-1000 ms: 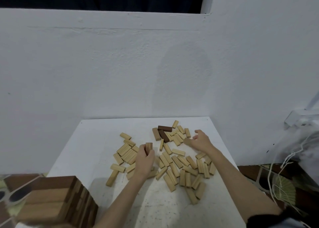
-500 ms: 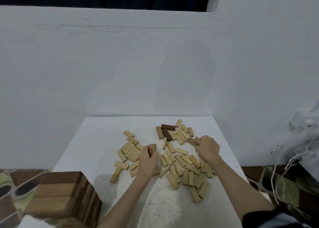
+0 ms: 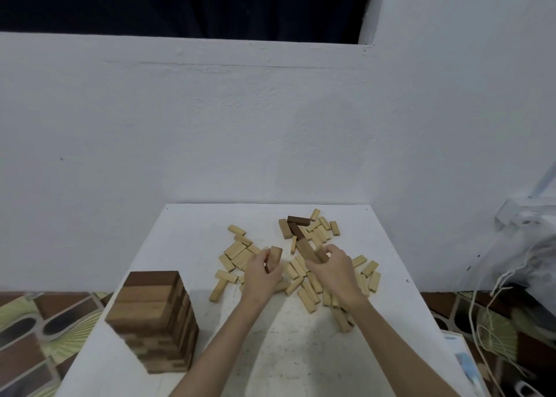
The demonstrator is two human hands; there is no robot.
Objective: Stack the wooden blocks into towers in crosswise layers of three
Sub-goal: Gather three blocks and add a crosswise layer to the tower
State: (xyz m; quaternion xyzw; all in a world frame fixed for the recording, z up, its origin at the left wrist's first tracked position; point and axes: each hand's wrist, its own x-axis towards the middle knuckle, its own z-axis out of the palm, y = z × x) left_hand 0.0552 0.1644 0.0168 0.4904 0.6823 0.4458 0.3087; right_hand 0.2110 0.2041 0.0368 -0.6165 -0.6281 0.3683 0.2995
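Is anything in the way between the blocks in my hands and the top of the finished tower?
Nothing visible. The left hand and right hand each hold a block above the loose pile; bare table lies toward the tower.

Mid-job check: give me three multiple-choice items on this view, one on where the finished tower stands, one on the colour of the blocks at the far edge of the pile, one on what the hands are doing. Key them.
1. Where does the tower stand on the table?
A. near left corner
B. far right corner
C. in the middle of the loose pile

2. What colour are the two odd blocks at the far edge of the pile?
A. white
B. dark brown
C. green

3. What are the hands doing?
A. both lie flat and empty
B. each holds a block
C. both rest on the tower

Answers:
1 A, it rises at the near left corner.
2 B, they are dark brown among pale ones.
3 B, the left hand grips an upright block and the right hand grips a brown block.
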